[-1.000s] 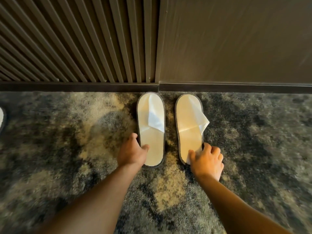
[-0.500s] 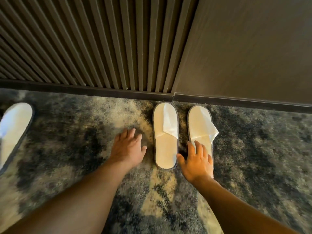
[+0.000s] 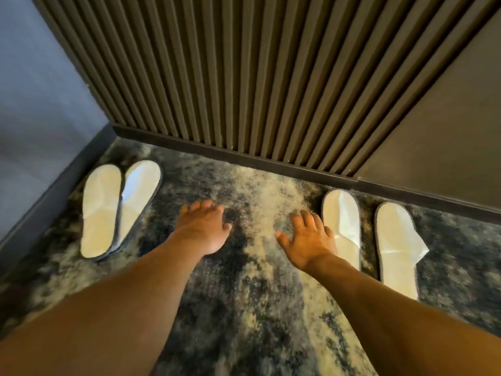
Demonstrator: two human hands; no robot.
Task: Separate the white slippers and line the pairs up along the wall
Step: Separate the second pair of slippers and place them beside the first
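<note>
Left hand fingers spread, palm down over the carpet, holding nothing; cannot tell if it touches the pile. Right hand fingers also spread and empty, palm down, its outer edge overlapping the near half of a slipper in the view; contact unclear. Both bare forearms reach in from the bottom edge. Right pair: inner slipper and outer slipper lie flat side by side with a strip of carpet between them, toes pointing at the baseboard, toes close to it but not touching. The outer slipper's strap is folded out to its right side in a point. Left pair sits in the corner, well apart from the left hand: left slipper partly overlaps the one beside it, so the two are touching and angled a bit, not parallel. That pair lies just beside the side wall, short of the slatted wall panel. To the right of the slats is a plain dark panel. Carpet is mottled grey and cream. Frame is slightly blurred.
</note>
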